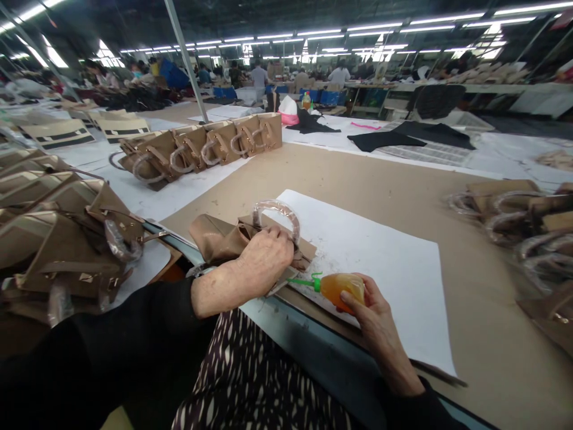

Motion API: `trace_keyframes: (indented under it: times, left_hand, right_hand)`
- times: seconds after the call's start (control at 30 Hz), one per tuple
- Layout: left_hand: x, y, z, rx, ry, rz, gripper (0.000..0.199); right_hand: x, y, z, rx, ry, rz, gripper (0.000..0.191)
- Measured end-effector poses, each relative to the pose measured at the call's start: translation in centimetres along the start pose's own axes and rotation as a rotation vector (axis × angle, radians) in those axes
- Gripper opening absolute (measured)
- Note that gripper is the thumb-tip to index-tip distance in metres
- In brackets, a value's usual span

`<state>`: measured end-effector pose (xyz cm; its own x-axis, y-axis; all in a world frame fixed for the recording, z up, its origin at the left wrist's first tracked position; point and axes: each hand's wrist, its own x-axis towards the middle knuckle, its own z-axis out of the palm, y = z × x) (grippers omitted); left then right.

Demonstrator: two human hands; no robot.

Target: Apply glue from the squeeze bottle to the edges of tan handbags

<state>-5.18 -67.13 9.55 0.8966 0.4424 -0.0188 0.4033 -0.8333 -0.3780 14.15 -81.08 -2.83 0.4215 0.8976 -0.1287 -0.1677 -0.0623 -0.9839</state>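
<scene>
A brown handbag (pixel 219 236) lies at the table's near edge, partly on a white sheet (pixel 385 257). Its curved handle (pixel 284 209) is wrapped in clear plastic and stands up behind my left hand (pixel 268 254). That hand is closed on the bag, and the fingertips are partly hidden behind the knuckles. My right hand (pixel 369 301) grips a squeeze bottle (pixel 338 289) of amber liquid, tipped on its side. The bottle's green nozzle (pixel 304 282) points left at the bag's lower edge, just below my left hand. Whether the tip touches the bag I cannot tell.
Several finished-looking brown bags (pixel 201 146) stand in a row at the back left. More bags (pixel 67 239) crowd the left side, and others (pixel 528 221) lie at the right. Black fabric pieces (pixel 389 140) lie across the table. People work in the background.
</scene>
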Motion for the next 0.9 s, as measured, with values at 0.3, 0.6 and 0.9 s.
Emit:
trace_keyframes:
  times: [0.3,0.6,0.9]
  left_hand:
    - [0.0,-0.1,-0.2,-0.014,-0.022,0.016,0.02]
    - [0.0,-0.2,-0.8,-0.029,-0.075,0.033,0.028]
    - [0.1,-0.2,-0.5,-0.02,-0.065,0.034,0.021]
  right_hand:
    - [-1.6,-0.8,1.1,0.05,-0.008,0.039,0.044]
    - [-3.1,-1.3,2.4,0.125,0.012,0.052,0.045]
    - [-4.2,-1.5,2.9,0.175,0.015,0.088,0.045]
